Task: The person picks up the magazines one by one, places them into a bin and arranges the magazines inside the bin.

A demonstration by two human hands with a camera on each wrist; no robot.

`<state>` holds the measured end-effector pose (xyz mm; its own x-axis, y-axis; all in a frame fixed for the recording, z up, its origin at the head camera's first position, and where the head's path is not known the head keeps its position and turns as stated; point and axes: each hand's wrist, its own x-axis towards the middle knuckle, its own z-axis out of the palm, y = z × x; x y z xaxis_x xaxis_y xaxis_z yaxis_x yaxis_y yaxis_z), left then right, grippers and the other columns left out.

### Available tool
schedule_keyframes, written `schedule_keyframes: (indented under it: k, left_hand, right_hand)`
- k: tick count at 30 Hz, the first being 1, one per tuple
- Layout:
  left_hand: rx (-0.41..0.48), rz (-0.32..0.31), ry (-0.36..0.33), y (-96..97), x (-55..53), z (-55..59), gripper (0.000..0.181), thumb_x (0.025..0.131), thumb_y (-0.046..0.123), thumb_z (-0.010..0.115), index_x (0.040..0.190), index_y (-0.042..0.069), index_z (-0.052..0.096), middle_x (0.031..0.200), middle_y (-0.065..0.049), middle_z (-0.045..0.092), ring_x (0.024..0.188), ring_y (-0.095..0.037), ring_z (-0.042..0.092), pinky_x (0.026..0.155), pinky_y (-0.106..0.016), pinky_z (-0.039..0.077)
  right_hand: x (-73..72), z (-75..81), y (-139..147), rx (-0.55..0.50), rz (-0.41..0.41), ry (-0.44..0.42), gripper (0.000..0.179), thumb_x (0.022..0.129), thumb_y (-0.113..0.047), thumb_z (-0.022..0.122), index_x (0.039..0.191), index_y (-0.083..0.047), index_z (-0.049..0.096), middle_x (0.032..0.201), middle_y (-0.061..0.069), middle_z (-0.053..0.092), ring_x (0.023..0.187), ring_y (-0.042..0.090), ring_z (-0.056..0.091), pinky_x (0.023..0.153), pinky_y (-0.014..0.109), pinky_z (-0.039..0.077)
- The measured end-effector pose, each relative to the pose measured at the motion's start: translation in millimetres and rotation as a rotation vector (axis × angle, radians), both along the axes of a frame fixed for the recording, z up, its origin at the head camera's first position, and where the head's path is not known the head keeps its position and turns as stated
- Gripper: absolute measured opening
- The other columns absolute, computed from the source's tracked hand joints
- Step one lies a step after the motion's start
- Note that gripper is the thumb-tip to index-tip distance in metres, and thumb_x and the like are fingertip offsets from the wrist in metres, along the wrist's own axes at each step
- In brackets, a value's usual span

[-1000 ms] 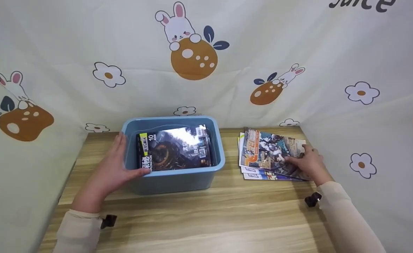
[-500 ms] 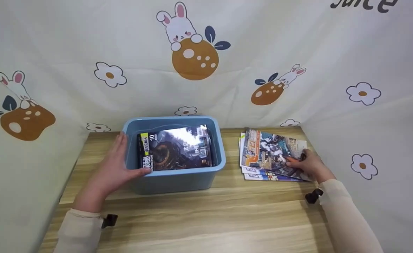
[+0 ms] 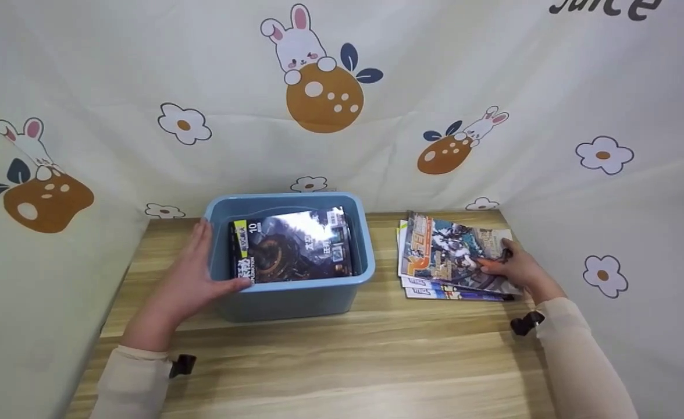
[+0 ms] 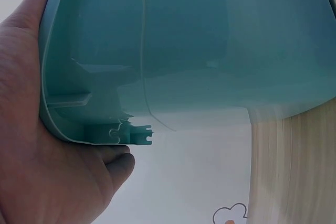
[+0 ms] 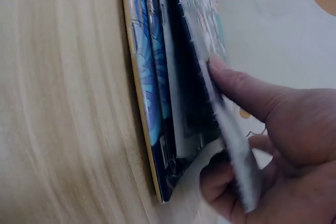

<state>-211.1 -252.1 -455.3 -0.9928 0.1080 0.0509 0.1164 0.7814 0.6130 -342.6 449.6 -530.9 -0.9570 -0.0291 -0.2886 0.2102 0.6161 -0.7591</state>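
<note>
A blue plastic storage bin (image 3: 289, 302) stands at the left of the table, with a dark-covered magazine (image 3: 295, 244) lying on top inside it. My left hand (image 3: 182, 279) rests against its near left corner, thumb along the front rim and straight fingers down the left side. In the left wrist view the palm presses under the rim (image 4: 44, 72). At the right, my right hand (image 3: 522, 270) pinches the corner of the top magazine (image 3: 449, 250), which has orange lettering. The right wrist view shows that edge lifted away from the several magazines (image 5: 149, 77) beneath.
The wood-grain table (image 3: 342, 361) runs toward me. A pale curtain (image 3: 115, 75) printed with rabbits, oranges and flowers closes off the back and both sides. Each wrist carries a small black device (image 3: 182, 365).
My right hand has shifted slightly right at the stack and raised the top magazine's near right corner. The left hand and the bin hold their places.
</note>
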Motion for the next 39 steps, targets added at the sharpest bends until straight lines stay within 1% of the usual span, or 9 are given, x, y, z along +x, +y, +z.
schedule_keyframes:
  k: [4,8,12,15,19,24,27,34,39]
  left_hand:
    - [0.002,0.004,0.002,-0.5,0.8,-0.4,0.153,0.081,0.079,0.085,0.175,0.006,-0.01,0.182,-0.022,-0.012,0.166,-0.055,0.001,0.124,-0.082,0.018]
    - [0.001,0.009,-0.006,-0.8,1.3,-1.3,0.154,0.08,0.082,0.083,0.175,0.007,-0.012,0.182,-0.021,-0.012,0.166,-0.056,0.001,0.124,-0.082,0.017]
    - [0.004,0.006,-0.005,-0.1,0.9,-0.9,0.154,0.08,0.081,0.084,0.175,0.005,-0.011,0.183,-0.022,-0.011,0.166,-0.055,0.002,0.125,-0.08,0.017]
    - [0.008,0.0,0.003,0.5,0.4,-0.1,0.154,0.08,0.079,0.085,0.175,0.004,-0.01,0.182,-0.024,-0.01,0.166,-0.056,0.003,0.126,-0.079,0.018]
    - [0.006,-0.001,0.004,0.6,0.1,0.6,0.154,0.08,0.079,0.085,0.175,0.004,-0.01,0.182,-0.024,-0.01,0.166,-0.055,0.004,0.126,-0.079,0.019]
    - [0.002,0.003,-0.002,0.2,-0.5,-0.2,0.154,0.08,0.08,0.085,0.175,0.006,-0.011,0.183,-0.023,-0.01,0.166,-0.056,0.004,0.125,-0.079,0.02]
    - [0.002,0.004,-0.005,0.2,-0.7,-0.8,0.154,0.08,0.08,0.085,0.175,0.006,-0.011,0.183,-0.023,-0.01,0.165,-0.056,0.004,0.125,-0.08,0.019]
    - [0.004,0.005,-0.005,0.7,-0.7,-0.4,0.155,0.079,0.081,0.084,0.175,0.006,-0.011,0.183,-0.023,-0.011,0.166,-0.056,0.003,0.125,-0.08,0.018]
    - [0.003,0.004,-0.008,1.2,-0.6,0.3,0.155,0.079,0.081,0.084,0.175,0.006,-0.011,0.183,-0.023,-0.011,0.165,-0.057,0.004,0.124,-0.08,0.019]
  right_hand:
    - [-2.8,0.7,7.9,-0.006,0.029,0.063,0.11,0.101,-0.022,0.085,0.174,0.006,0.008,0.175,0.043,0.007,0.161,0.06,0.018,0.131,0.059,0.031]
    - [-4.1,-4.7,16.7,-0.12,0.016,0.101,0.1,0.104,-0.019,0.081,0.176,0.0,0.014,0.178,0.037,0.011,0.153,0.049,0.035,0.108,0.03,0.053]
    - [-2.3,-8.0,21.9,-0.21,-0.008,0.111,0.095,0.107,-0.018,0.076,0.178,-0.008,0.015,0.181,0.029,0.011,0.138,0.033,0.051,0.092,0.015,0.052]
    - [-1.8,-8.4,23.4,-0.24,-0.03,0.109,0.093,0.108,-0.02,0.075,0.179,-0.013,0.014,0.183,0.022,0.009,0.135,0.023,0.052,0.099,0.015,0.047]
    - [-2.2,-6.5,22.6,-0.283,-0.048,0.113,0.094,0.109,-0.019,0.074,0.18,-0.015,0.013,0.185,0.018,0.005,0.15,0.029,0.039,0.112,0.021,0.042]
    - [-2.6,-3.0,19.6,-0.322,-0.047,0.12,0.094,0.109,-0.017,0.074,0.18,-0.016,0.012,0.185,0.016,0.001,0.163,0.04,0.02,0.131,0.042,0.028]
    - [-0.9,-0.4,17.0,-0.328,-0.043,0.123,0.096,0.107,-0.021,0.076,0.18,-0.018,0.014,0.186,0.016,0.001,0.161,0.038,0.023,0.134,0.051,0.022]
    - [4.2,9.5,5.9,-0.352,-0.034,0.151,0.093,0.106,-0.022,0.078,0.179,-0.019,0.02,0.184,0.018,0.009,0.123,0.017,0.059,0.105,0.021,0.05]
    - [8.6,22.5,-4.8,-0.37,-0.025,0.177,0.093,0.106,-0.024,0.079,0.179,-0.021,0.023,0.185,0.014,0.009,0.147,0.025,0.042,0.101,0.017,0.046]
